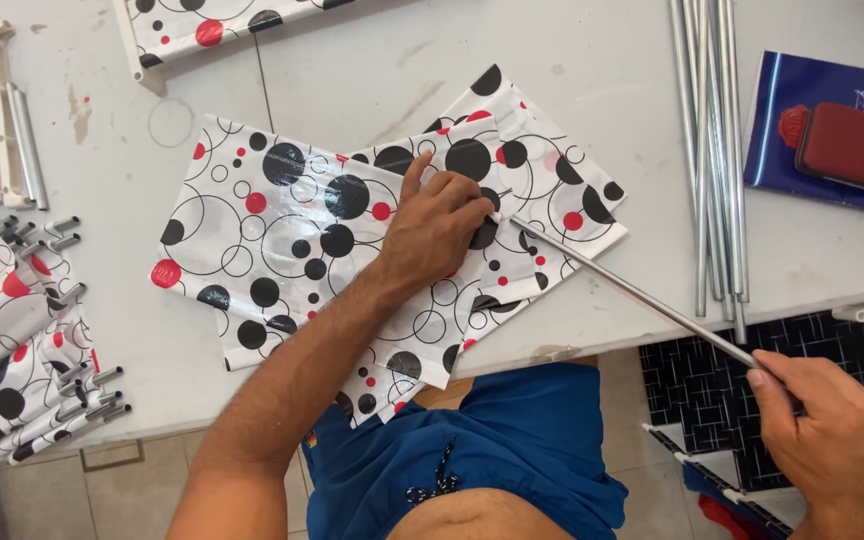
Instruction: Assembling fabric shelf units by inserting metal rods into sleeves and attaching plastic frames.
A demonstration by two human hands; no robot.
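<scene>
— Head view: our left hand (439, 222) pins the dotted fabric panels (282, 235) on the white table (372, 70), fingers curled at a hem; our right hand (832, 435) pinches a metal rod (632, 292), its tip at that hem.

— How do we do it well?

— Hold the hem flat and keep the rod level, we judge. Right of the panels lies a bundle of rods (714, 150), about eight; left of them, one heap of finished pieces (22, 350).

Your left hand (432, 232) and right hand (827, 420) are bare: no gloves, rings, watch or sleeves on either forearm. You wear blue shorts (512, 440) with a dark drawstring knotted at the near waistband and a small multicoloured tag at their left edge. Your torso above the waistband is uncovered.
</scene>
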